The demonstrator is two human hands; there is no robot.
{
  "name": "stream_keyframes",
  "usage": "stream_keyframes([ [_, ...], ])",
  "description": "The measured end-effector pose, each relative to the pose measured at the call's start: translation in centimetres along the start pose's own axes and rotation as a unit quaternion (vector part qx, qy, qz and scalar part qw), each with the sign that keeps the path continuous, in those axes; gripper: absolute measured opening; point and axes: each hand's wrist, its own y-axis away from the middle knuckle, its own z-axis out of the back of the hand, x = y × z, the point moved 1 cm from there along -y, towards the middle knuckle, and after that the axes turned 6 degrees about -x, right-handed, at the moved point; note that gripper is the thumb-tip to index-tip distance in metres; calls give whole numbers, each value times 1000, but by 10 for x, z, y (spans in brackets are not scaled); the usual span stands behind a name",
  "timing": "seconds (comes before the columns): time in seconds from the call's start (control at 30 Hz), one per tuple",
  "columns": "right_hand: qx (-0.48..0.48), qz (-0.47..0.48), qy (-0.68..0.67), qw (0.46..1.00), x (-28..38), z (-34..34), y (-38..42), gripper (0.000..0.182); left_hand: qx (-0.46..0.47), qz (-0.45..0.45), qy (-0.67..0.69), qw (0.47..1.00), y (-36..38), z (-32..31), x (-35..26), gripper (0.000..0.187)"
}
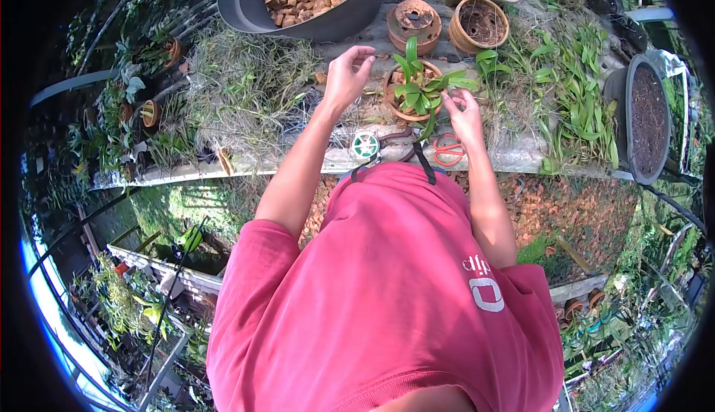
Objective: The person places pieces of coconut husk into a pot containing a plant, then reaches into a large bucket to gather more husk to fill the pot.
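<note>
A small clay pot [395, 105] stands near the table's front edge, filled with brown chunks and holding a green leafy plant [418, 93]. My left hand [348, 77] is raised to the left of the pot, fingers curled loosely and apart from the thumb, with nothing in it. At the pot's right side, my right hand [463, 110] has its thumb and fingers close together beside a leaf; whether they pinch anything is too small to tell. Before the pot lie a green and white wire spool [366, 145] and red-handled scissors [448, 150].
A large dark basin [320, 29] of brown chunks is at the back. Behind the plant stand two clay pots [414, 26] [478, 25]. Dry roots [246, 88] lie left, leafy plants [585, 88] right, beside a dark pot of soil [646, 118].
</note>
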Motion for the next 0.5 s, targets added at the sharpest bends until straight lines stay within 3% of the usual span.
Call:
stream_keyframes([
  [0.1,7,31,42,999,-1,-4,-15,43,46,33,-8,998,15,-7,17,26],
  [0.2,-1,187,139,972,-12,-10,-23,47,104,34,-45,993,25,-14,15,29],
  [0.23,-8,248,187,950,-10,-11,-22,49,116,1,-58,992,26,-20,23,29],
  [0.27,6,218,220,951,-10,-11,-22,51,127,-31,-71,989,27,-25,31,30],
  [0.37,10,254,311,916,7,-9,-19,47,134,-93,-106,981,43,-29,32,31],
  [0.4,16,265,296,918,16,-7,-19,33,126,-112,-129,977,48,-31,32,31],
  [0.5,6,313,279,908,19,-7,-28,20,109,-162,-208,958,56,-36,33,32],
])
